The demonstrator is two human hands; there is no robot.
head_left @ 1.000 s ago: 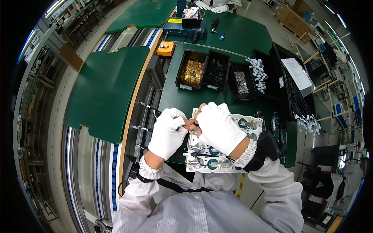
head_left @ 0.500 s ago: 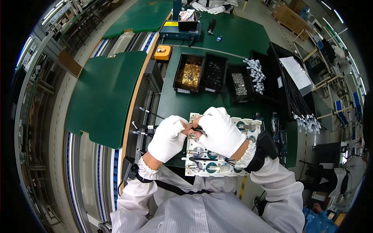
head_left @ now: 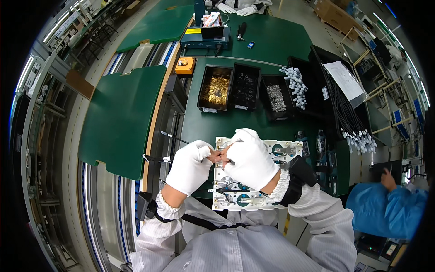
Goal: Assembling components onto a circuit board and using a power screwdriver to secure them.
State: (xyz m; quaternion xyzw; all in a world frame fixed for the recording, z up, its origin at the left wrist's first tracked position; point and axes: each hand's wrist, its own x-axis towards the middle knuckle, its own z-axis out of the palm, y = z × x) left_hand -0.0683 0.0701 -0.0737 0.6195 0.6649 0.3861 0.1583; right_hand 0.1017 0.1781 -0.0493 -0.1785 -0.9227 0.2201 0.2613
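My left hand [head_left: 188, 167] and my right hand [head_left: 252, 159], both in white gloves with bare fingertips, meet over the upper left part of a white plate [head_left: 219, 171]. Their fingertips pinch closely together. A black cable [head_left: 156, 158] with a white tag runs out to the left from behind my left hand, which appears closed on it. What the right fingertips grip is hidden between the fingers. The plate has round teal-backed openings, metal tabs and short black wires [head_left: 233, 191]. My right hand covers its middle.
Beyond the plate stand black bins of gold parts [head_left: 216, 90], dark parts [head_left: 246, 87] and silver parts [head_left: 276, 97]. White-capped cables [head_left: 358, 139] overhang a large bin at right. Tools [head_left: 321, 147] lie beside the plate. A blue sleeve [head_left: 385, 209] is at lower right; gloved hands rest across the table.
My hands have drawn closer together, covering the dark cable that showed between the fingers. The cable ends at left shifted a little left and down. A person in blue has come in at right.
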